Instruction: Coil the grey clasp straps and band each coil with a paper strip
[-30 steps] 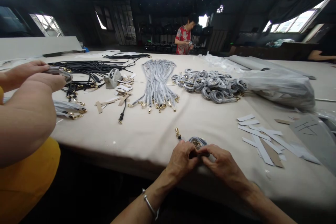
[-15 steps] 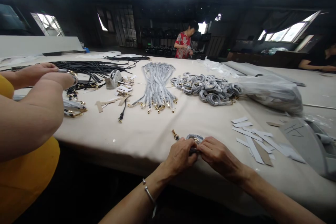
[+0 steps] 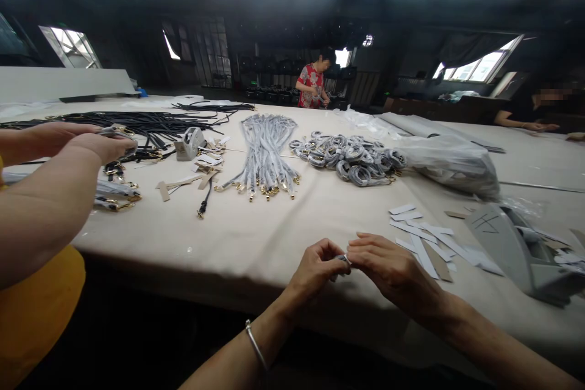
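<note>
At the table's front edge my left hand (image 3: 320,265) is closed around a grey, plastic-wrapped coiled strap (image 3: 340,262), most of it hidden by the fingers. My right hand (image 3: 381,259) meets it from the right, its thumb and fingertips pinched at the coil's side, where a small white bit shows. Beyond my hands lies a heap of similar coiled straps (image 3: 350,155). Left of that heap, a bundle of uncoiled wrapped straps (image 3: 269,155) has its gold clasps pointing toward me.
White paper strips (image 3: 423,234) and a grey tape dispenser (image 3: 516,250) are on the right. Behind them lies a clear plastic bag (image 3: 450,164). At left, a co-worker's arms (image 3: 55,195) reach over black straps (image 3: 141,125), near a second dispenser (image 3: 189,143). Another person (image 3: 312,85) stands across the table.
The coil has turned within my hands; its loop and gold clasp, visible before, are now covered. My right fingers have straightened along its side. The view has tilted up slightly and shifted right.
</note>
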Motion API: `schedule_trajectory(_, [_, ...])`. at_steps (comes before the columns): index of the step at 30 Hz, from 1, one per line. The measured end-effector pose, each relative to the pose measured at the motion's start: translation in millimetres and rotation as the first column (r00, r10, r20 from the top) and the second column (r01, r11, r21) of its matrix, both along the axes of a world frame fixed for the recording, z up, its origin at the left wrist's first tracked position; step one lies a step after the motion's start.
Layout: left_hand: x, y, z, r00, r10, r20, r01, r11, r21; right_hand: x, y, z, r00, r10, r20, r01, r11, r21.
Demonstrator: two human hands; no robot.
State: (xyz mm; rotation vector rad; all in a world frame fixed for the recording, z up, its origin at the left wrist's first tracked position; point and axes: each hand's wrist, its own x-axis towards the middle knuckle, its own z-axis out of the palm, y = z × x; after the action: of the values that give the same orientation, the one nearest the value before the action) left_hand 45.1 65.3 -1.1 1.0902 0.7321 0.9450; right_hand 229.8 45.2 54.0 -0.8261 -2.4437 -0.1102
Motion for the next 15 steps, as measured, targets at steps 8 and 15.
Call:
schedule_trajectory(8, [5,2,2.8,0.941,-0.107,0.320,0.201,0.940,-0.275,4,-30,-20.1,0.929,-0.294,0.225,0.206,0.916,0.345])
schedule_trajectory(15, [23,8,7.1,0.920,-0.167,0.354,0.262,0.935,-0.239,13,-44,-28.6,0.958,-0.265,-0.110,0.272,0.961,0.054])
